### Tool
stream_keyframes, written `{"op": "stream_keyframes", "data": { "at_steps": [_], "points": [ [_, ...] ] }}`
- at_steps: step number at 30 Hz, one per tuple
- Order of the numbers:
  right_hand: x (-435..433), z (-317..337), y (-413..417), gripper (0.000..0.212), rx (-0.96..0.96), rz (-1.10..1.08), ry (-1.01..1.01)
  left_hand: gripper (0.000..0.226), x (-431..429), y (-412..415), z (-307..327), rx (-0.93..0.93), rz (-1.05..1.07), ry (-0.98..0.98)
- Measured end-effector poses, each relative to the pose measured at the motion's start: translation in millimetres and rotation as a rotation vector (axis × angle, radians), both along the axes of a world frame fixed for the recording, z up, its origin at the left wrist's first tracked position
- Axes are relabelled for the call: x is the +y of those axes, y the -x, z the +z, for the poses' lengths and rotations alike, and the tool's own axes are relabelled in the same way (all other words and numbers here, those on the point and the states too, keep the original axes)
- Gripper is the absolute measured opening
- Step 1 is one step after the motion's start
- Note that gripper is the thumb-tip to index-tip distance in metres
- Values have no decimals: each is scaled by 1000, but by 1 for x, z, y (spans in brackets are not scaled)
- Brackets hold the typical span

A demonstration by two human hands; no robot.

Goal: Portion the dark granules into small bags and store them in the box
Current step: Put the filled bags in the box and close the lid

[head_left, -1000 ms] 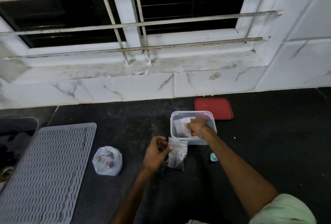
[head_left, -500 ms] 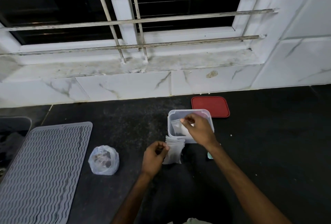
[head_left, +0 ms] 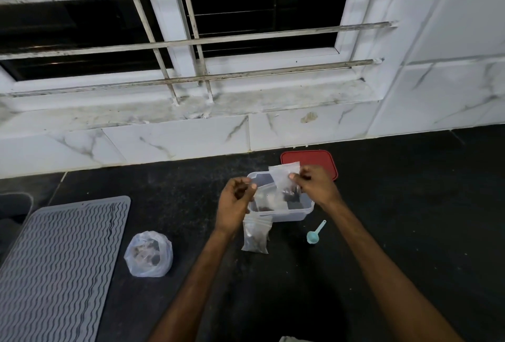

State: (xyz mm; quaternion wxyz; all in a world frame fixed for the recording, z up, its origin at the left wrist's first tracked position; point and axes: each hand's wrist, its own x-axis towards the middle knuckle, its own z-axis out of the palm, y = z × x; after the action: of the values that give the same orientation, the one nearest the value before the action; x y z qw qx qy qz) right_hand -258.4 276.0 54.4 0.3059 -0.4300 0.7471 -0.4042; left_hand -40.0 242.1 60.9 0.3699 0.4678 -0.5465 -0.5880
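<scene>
My right hand pinches a small clear bag by its side and holds it upright over the clear plastic box. Dark granules sit at the bottom of that bag. Inside the box lie other small bags with dark contents. My left hand hovers at the box's left edge with its fingers curled and nothing visible in them. Just below it, small zip bags rest on the black counter against the box front. A larger knotted plastic bag of dark granules stands to the left.
The red lid lies behind the box by the tiled wall. A teal scoop lies right of the zip bags. A grey ribbed mat covers the counter's left side, with a sink edge beyond it.
My right hand has lifted a small bag up out of the box. My left hand has risen and let go of the zip bags, which now rest on the counter.
</scene>
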Motion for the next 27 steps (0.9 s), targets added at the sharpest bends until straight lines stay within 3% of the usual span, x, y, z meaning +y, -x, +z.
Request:
{"op": "stream_keyframes", "data": {
  "at_steps": [2,5,9,13,17,19,20,22,24,27],
  "points": [
    [-14,-5,7,20,266,7,-87,20,0,-10,-21,-78,52,-10],
    [-30,-22,6,17,375,37,-243,27,14,-26,-55,-168,56,-62],
    [-37,-42,-9,28,532,81,-367,56,27,-36,-94,-254,-115,-97],
    [-41,-53,-17,39,569,125,-447,43,25,-34,-112,-315,-123,-30],
    [-37,-47,-24,32,682,142,-525,23,20,-31,-118,-354,-106,-1],
    [-27,-33,-33,31,783,86,-382,16,25,-32,-108,-332,-79,-33],
    [-20,-26,-39,32,772,71,-247,13,28,-32,-105,-295,-56,-48],
    [1,-16,-56,32,482,76,-27,12,36,-35,-101,-198,-15,-82],
    [23,-14,-71,31,189,131,-1,19,44,-33,-92,-129,26,-107],
    [48,-18,-81,33,-71,210,-84,34,45,-20,-73,-18,108,-92]
  ]
}}
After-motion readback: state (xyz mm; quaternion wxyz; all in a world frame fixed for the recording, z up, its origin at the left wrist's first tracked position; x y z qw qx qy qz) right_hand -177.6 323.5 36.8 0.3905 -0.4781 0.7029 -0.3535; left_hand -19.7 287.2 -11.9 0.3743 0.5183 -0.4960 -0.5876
